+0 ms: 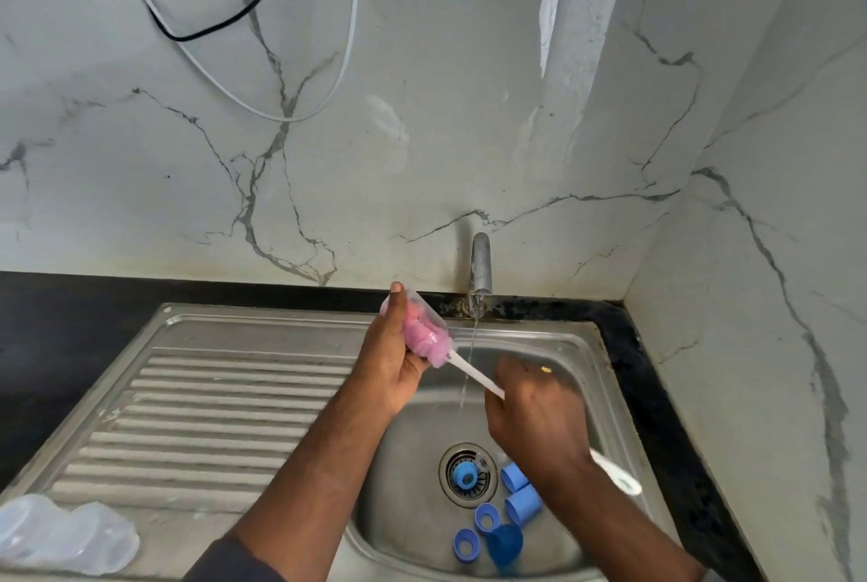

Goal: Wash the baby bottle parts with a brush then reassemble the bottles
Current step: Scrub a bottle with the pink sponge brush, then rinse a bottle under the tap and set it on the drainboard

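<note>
Marble-veined wall backs a steel sink (262, 333), tap (481, 265) running. Left grip (391, 365) curls round a clear baby bottle (424, 311) above the basin; right grip (532, 417) clenches the handle of the pink sponge brush (471, 371) pushed inside it. Blue caps (523, 506) lie by the drain (449, 459).

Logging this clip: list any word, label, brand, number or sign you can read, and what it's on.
None can be read.
The clear bottle, brush handle, blue caps and tap show no legible print.
The clear parts on the drainboard are too blurred to tell.
</note>
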Demonstrator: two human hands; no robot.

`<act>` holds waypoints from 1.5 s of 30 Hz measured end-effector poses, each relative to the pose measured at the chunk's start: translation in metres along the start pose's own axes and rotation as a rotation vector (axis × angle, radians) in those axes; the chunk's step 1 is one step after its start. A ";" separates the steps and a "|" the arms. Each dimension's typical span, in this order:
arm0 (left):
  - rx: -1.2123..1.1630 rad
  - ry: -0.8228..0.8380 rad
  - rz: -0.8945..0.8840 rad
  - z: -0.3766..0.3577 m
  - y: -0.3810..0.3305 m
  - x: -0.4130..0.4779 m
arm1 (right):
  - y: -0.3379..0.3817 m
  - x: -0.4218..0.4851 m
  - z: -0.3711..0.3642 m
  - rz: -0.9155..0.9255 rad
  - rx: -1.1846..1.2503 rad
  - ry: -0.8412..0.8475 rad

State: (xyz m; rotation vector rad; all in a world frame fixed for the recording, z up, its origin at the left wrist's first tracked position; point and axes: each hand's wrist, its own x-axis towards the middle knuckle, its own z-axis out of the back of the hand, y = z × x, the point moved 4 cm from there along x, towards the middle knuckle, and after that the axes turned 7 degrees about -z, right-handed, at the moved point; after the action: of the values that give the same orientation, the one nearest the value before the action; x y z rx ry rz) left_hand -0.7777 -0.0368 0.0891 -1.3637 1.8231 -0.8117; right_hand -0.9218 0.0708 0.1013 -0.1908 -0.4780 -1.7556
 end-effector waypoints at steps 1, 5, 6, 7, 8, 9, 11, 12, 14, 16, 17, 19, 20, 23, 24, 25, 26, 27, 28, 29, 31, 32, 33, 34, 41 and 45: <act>-0.038 0.064 -0.014 -0.002 -0.003 0.000 | -0.003 0.001 -0.005 -0.099 0.145 0.101; -0.105 0.164 -0.044 -0.005 -0.014 -0.001 | -0.001 -0.004 -0.027 -0.429 0.967 0.809; -0.115 0.162 -0.042 -0.005 -0.014 0.000 | 0.000 -0.007 -0.027 -0.428 1.090 0.915; -0.133 0.161 -0.031 -0.006 -0.014 0.000 | 0.000 -0.008 -0.025 -0.418 1.192 0.958; -0.150 0.143 -0.029 -0.002 -0.015 0.002 | 0.002 -0.005 -0.023 -0.400 1.249 0.953; -0.163 0.134 -0.022 0.000 -0.015 0.003 | 0.002 -0.004 -0.020 -0.386 1.264 0.896; -0.171 0.107 0.006 0.000 -0.015 0.005 | -0.003 0.002 -0.015 -0.356 1.191 0.713; -0.161 0.077 0.021 0.002 -0.015 0.006 | -0.006 0.005 -0.015 -0.325 1.107 0.623; -0.107 0.056 0.036 0.004 -0.014 0.007 | -0.011 0.009 -0.013 -0.141 0.797 0.402; -0.001 0.071 0.030 0.004 -0.014 0.006 | -0.013 0.009 -0.009 0.157 0.259 0.147; 0.040 0.063 0.031 0.003 -0.015 0.006 | -0.010 0.007 -0.007 0.255 0.043 0.048; 0.047 -0.040 0.071 0.003 -0.013 0.006 | -0.002 0.001 -0.004 0.364 -0.175 -0.109; 0.020 -0.097 0.094 0.005 -0.011 0.008 | -0.001 0.001 -0.003 0.357 -0.206 -0.153; -0.059 -0.173 0.149 0.006 -0.005 0.008 | -0.008 0.004 -0.005 0.168 -0.123 -0.147; -0.062 -0.188 0.152 0.009 -0.001 0.010 | -0.009 0.004 -0.007 0.103 -0.059 -0.115; -0.059 -0.209 0.150 0.011 0.001 0.010 | -0.009 0.004 -0.010 0.040 0.010 -0.064; -0.057 -0.239 0.146 0.015 0.003 0.011 | -0.011 0.004 -0.015 -0.018 0.076 -0.011; -0.064 -0.273 0.132 0.019 0.002 0.014 | -0.014 0.002 -0.020 -0.067 0.127 0.036; -0.072 -0.306 0.109 0.025 0.000 0.018 | -0.017 0.001 -0.026 -0.100 0.161 0.081; -0.085 -0.329 0.089 0.030 -0.003 0.022 | -0.020 -0.001 -0.030 -0.130 0.191 0.133; -0.114 -0.336 0.089 0.039 -0.006 0.029 | -0.028 -0.005 -0.036 -0.163 0.271 0.225; -0.114 -0.329 0.105 0.043 -0.004 0.030 | -0.032 -0.007 -0.038 -0.162 0.300 0.257; -0.106 -0.327 0.122 0.045 -0.001 0.030 | -0.034 -0.009 -0.038 -0.154 0.323 0.273; -0.093 -0.342 0.132 0.047 0.004 0.031 | -0.035 -0.010 -0.038 -0.143 0.347 0.279; -0.235 -0.452 0.152 0.062 0.021 0.031 | -0.062 -0.034 -0.056 -0.241 0.320 0.313; -0.111 -0.325 0.340 0.066 0.051 0.016 | -0.068 -0.046 -0.063 -0.362 0.395 0.349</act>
State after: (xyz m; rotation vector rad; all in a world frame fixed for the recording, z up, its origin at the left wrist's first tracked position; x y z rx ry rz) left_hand -0.7528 -0.0444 0.0079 -1.1303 1.7889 -0.2970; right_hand -0.9686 0.0969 0.0122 0.5021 -0.6159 -1.9496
